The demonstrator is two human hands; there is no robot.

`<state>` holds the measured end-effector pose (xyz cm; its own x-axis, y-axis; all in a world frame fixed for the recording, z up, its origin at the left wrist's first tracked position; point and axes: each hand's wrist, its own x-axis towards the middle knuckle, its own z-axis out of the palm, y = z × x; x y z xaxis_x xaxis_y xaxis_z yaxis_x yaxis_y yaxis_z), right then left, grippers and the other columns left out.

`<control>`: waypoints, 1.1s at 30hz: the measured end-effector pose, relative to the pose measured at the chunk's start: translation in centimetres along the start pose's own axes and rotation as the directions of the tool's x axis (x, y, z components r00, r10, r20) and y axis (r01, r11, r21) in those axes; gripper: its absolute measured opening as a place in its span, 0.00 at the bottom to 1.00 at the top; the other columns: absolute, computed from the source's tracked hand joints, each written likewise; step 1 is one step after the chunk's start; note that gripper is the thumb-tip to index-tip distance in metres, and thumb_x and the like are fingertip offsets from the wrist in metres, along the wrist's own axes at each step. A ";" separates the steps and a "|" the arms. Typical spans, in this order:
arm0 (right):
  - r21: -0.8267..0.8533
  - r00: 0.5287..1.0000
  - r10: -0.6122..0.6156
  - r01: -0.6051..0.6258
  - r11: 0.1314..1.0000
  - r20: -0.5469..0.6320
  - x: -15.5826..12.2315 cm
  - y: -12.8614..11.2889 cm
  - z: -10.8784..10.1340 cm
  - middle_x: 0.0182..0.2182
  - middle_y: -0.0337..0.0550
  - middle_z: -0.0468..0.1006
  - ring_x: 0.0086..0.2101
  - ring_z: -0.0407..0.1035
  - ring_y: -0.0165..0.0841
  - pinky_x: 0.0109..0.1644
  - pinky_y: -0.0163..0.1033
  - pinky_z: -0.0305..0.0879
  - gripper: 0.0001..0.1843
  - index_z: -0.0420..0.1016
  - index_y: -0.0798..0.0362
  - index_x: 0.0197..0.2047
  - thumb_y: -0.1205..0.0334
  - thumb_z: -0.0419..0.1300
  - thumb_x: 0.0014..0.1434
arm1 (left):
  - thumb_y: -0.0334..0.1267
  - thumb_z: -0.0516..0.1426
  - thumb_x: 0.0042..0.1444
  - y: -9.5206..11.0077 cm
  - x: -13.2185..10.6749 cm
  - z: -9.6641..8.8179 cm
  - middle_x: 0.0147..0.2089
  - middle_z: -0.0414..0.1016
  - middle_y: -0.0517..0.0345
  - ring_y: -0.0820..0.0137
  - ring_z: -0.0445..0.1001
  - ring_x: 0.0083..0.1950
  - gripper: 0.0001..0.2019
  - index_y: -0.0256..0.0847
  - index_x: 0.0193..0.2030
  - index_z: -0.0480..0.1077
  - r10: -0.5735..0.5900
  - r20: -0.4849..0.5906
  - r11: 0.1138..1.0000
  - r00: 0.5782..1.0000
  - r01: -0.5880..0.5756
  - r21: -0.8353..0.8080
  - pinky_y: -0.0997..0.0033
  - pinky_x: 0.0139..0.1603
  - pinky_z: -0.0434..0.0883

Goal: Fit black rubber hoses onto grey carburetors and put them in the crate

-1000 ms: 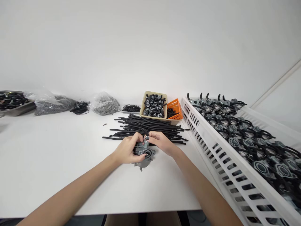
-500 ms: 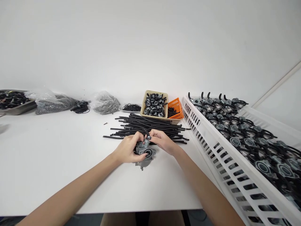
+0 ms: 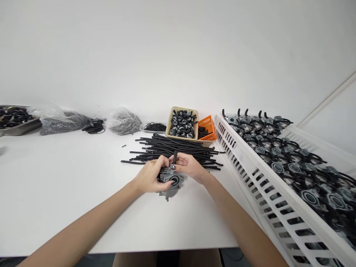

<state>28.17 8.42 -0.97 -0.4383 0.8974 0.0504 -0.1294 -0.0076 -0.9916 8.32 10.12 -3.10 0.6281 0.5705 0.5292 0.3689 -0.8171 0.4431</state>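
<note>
A grey metal carburetor is held just above the white table, its round bore facing me. My left hand grips its left side, thumb across the bore. At its top sits a cap with a short black rubber boot pointing up. My right hand is closed around this cap, thumb in front and fingers behind; the cap itself is mostly hidden by the fingers. Right behind the hands lies a pile of black rubber hoses.
A white slatted crate full of carburetors stands on the right. At the back are a cream bin of caps, an orange basket, a tray of black rings, plastic bags of small parts and a metal tray.
My right thumb and fingers have shifted around the cap at the carburetor's top. The black boot, tilted to the left before, now points straight up. My left hand keeps its grip.
</note>
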 end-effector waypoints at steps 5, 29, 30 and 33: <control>-0.113 1.000 -0.026 0.025 0.993 -0.010 -0.2 -0.2 0.0 0.29 0.39 0.73 0.36 0.69 0.32 0.47 0.40 0.63 0.23 0.74 0.56 0.32 0.41 0.64 0.53 | 0.49 0.56 0.50 0.0 0.0 -0.1 0.29 0.63 0.66 0.74 0.61 0.24 0.18 0.44 0.40 0.53 -0.007 0.010 1.000 1.000 0.007 -0.001 0.73 0.28 0.60; 0.117 0.995 -0.031 0.020 0.993 0.094 -0.3 0.1 -0.8 0.38 0.40 0.74 0.41 0.71 0.31 0.49 0.38 0.64 0.18 0.74 0.54 0.43 0.58 0.71 0.50 | 0.49 0.56 0.49 0.1 0.0 0.0 0.30 0.66 0.64 0.72 0.65 0.25 0.18 0.44 0.40 0.54 -0.005 -0.005 1.000 1.000 0.005 0.017 0.72 0.28 0.62; 0.110 0.995 -0.031 0.020 0.994 0.099 -0.3 0.1 -0.8 0.39 0.41 0.74 0.41 0.71 0.32 0.50 0.38 0.64 0.19 0.74 0.54 0.43 0.58 0.71 0.50 | 0.49 0.56 0.49 0.1 0.0 0.0 0.30 0.66 0.64 0.72 0.65 0.25 0.18 0.44 0.40 0.54 -0.005 -0.005 1.000 1.000 0.005 0.020 0.72 0.27 0.62; 0.064 0.997 -0.024 0.019 0.998 0.080 -0.2 0.3 -0.9 0.38 0.42 0.75 0.40 0.72 0.32 0.51 0.40 0.65 0.21 0.74 0.54 0.44 0.56 0.72 0.49 | 0.49 0.57 0.49 0.1 0.1 -0.1 0.30 0.67 0.64 0.72 0.66 0.25 0.18 0.44 0.40 0.55 -0.010 0.005 1.000 1.000 0.010 0.015 0.73 0.28 0.63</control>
<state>29.03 8.62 -1.39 -0.5048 0.8592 0.0834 -0.1945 -0.0191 -0.9807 8.39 10.10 -2.92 0.6275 0.5783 0.5213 0.3855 -0.8125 0.4373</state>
